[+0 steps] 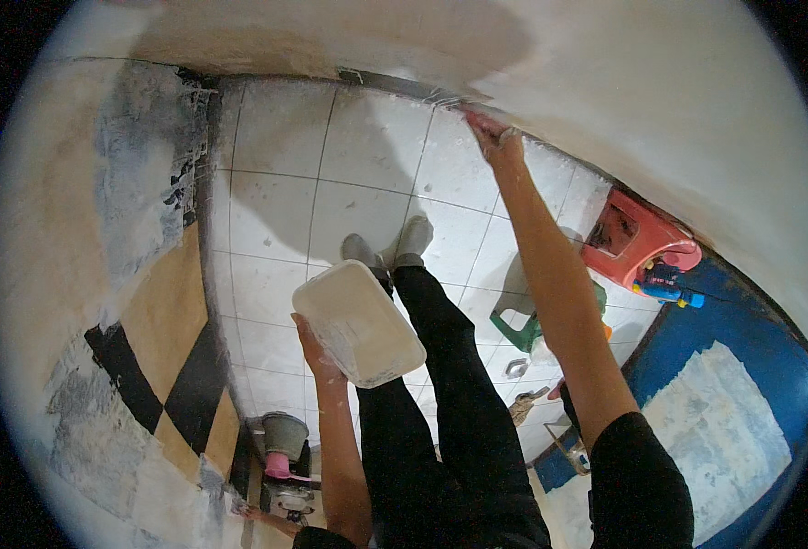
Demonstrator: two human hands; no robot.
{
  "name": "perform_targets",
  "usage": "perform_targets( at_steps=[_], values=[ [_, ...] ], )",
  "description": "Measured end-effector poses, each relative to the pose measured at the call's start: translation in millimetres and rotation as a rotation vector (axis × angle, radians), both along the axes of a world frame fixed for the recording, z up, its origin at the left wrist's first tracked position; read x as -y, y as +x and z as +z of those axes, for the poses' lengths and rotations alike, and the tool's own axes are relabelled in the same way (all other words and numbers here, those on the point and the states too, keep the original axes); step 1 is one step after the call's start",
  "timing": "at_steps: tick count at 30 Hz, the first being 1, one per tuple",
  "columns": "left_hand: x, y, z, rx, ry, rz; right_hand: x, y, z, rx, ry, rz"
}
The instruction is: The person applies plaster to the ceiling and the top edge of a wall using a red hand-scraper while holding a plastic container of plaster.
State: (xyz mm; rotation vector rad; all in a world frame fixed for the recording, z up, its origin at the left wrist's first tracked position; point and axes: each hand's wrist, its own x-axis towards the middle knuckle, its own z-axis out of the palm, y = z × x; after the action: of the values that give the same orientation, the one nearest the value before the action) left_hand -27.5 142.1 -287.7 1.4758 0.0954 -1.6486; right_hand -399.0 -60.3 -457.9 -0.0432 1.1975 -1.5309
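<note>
My left hand point(317, 352) is closed on the side of a pale, rounded rectangular tub point(363, 316), held tilted above my legs. White smears mark the tub's surface; how full it is, I cannot make out. Far ahead, my right arm reaches to the foot of the pale wall point(623, 101). There my right hand point(497, 137) is bent with its fingers curled against the wall's lower edge. Something reddish shows at its fingertips, too small and blurred to name. A dark strip point(395, 87) runs along the wall's base to the left of this hand.
White floor tiles point(358, 215) carry pale specks. At the right, a red plastic stool point(619, 242) lies near a blue bottle point(674, 295) and a green plastic thing point(518, 334). A grey bucket point(285, 435) stands lower left, where another person's hand point(248, 512) touches the patched wall.
</note>
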Motion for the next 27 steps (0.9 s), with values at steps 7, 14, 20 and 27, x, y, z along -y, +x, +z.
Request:
perform_targets(
  at_steps=[7,14,20,27],
  values=[
    [0.5,18.5,0.8,0.018,0.068,0.039,12.9,22.1,62.2,0.254,0.017,-0.172],
    [22.6,2.4,22.4,-0.078,0.001,0.004,6.9,29.7,198.1,0.186,0.045,-0.192],
    [39.3,-5.9,39.0,-0.072,-0.031,-0.037,-42.3,2.2,241.5,-0.393,0.23,0.195],
    [28.4,-4.8,33.5,-0.108,-0.052,-0.085,-31.0,-15.3,145.7,0.063,0.149,-0.078]
  ],
)
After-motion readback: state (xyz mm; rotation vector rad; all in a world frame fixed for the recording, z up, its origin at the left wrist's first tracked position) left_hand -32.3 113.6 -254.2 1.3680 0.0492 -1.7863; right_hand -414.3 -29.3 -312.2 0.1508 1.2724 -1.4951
